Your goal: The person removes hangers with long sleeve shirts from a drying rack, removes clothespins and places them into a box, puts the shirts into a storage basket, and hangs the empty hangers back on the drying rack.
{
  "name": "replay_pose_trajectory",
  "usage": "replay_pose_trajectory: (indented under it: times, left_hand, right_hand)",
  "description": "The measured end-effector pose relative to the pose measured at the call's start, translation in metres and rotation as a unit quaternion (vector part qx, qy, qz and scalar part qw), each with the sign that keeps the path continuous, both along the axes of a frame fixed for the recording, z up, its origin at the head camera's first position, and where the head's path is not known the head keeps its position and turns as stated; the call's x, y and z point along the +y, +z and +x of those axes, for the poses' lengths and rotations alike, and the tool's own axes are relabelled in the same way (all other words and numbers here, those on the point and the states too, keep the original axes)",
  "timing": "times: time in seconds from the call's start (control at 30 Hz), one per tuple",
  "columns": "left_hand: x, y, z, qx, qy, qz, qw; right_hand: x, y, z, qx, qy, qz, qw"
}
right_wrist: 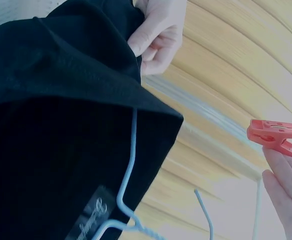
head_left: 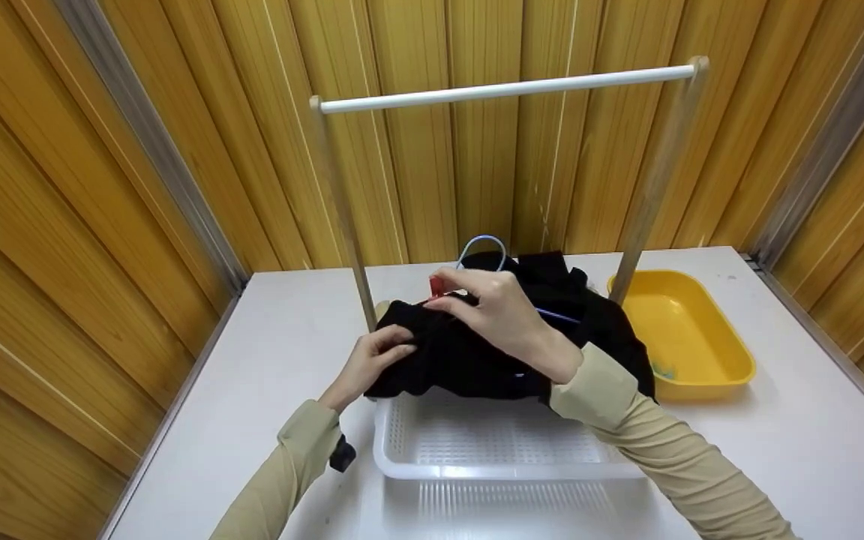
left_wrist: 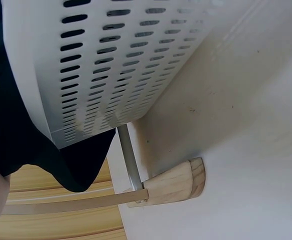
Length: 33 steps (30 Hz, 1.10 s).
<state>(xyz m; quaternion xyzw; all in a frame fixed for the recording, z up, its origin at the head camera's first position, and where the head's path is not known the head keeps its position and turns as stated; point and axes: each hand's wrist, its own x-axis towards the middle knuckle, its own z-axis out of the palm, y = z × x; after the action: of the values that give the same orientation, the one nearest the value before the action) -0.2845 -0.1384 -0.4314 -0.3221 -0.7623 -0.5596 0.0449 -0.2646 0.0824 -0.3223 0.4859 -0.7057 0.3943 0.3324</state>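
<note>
A black garment (head_left: 454,360) with a printed label lies over the back of a white basket (head_left: 511,472). A light-blue wire hanger (right_wrist: 132,165) runs inside the garment, and its hook stands up behind my right hand in the head view. My left hand (head_left: 363,365) pinches the garment's left part between thumb and fingers. A red clothespin (right_wrist: 272,134) is held between the thumb and fingers of my right hand (head_left: 507,319). In the right wrist view the clothespin is apart from the cloth. The garment hides part of the hanger.
A rack with a white top rod (head_left: 507,90) and wooden posts stands around the garment; its wooden foot (left_wrist: 178,182) rests on the white table (head_left: 289,315). A yellow basin (head_left: 691,330) sits at the right with something small and bluish inside. Wood-patterned walls enclose the table.
</note>
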Motion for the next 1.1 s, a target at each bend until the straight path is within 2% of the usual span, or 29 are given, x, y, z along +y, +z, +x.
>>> replay_pose_trajectory:
  times: [0.13, 0.33, 0.57, 0.87, 1.1]
  left_hand:
    - [0.001, 0.000, 0.000, 0.001, 0.002, 0.002, 1.0000]
    - [0.002, -0.001, 0.000, 0.002, 0.000, 0.004, 1.0000]
    - [0.002, -0.001, -0.001, 0.006, -0.001, 0.003, 1.0000]
    - [0.002, 0.001, -0.001, -0.002, 0.003, -0.009, 1.0000]
    - [0.002, 0.001, 0.000, -0.002, 0.000, -0.006, 1.0000]
  right_hand:
    - [0.011, 0.003, -0.002, -0.005, -0.016, -0.010, 0.9998]
    - [0.029, 0.007, -0.005, -0.017, -0.027, -0.060, 0.9977]
    - [0.047, 0.010, -0.012, -0.004, -0.049, -0.094, 0.9943]
    - [0.074, 0.008, -0.027, -0.003, -0.102, -0.119, 0.9876]
    - [0.096, 0.006, -0.035, 0.019, -0.158, -0.127, 0.9791]
